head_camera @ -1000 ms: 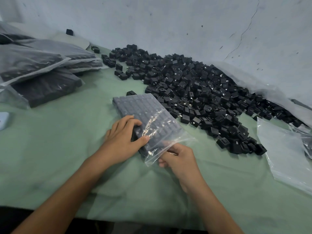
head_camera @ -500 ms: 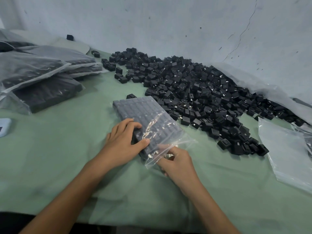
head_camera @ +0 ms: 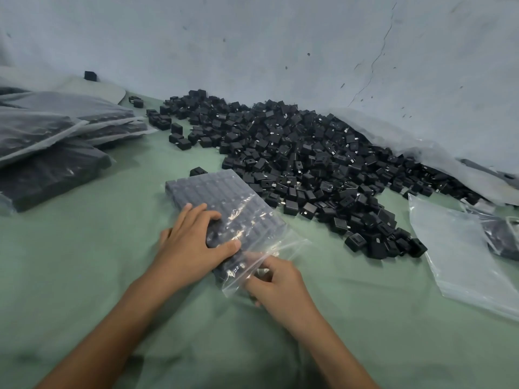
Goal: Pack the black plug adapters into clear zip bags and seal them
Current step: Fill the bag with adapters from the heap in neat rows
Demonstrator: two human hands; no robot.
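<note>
A clear zip bag (head_camera: pixel 222 203) packed with neat rows of black plug adapters lies on the green cloth in front of me. My left hand (head_camera: pixel 191 245) rests on the bag's near left part, fingers spread over the adapters and thumb pressing the plastic. My right hand (head_camera: pixel 276 282) pinches the loose mouth of the bag at its near end. A large heap of loose black adapters (head_camera: pixel 314 164) covers the cloth behind and to the right of the bag.
Filled bags of adapters (head_camera: pixel 56 141) are stacked at the far left. Empty clear bags (head_camera: pixel 460 254) lie at the right edge. A grey wall (head_camera: pixel 280 46) stands close behind the heap. One loose adapter (head_camera: pixel 198 171) sits just behind the bag.
My right hand has slid left along the bag's mouth, its fingers now curled tighter on the plastic. My left hand stays on the bag with little movement.
</note>
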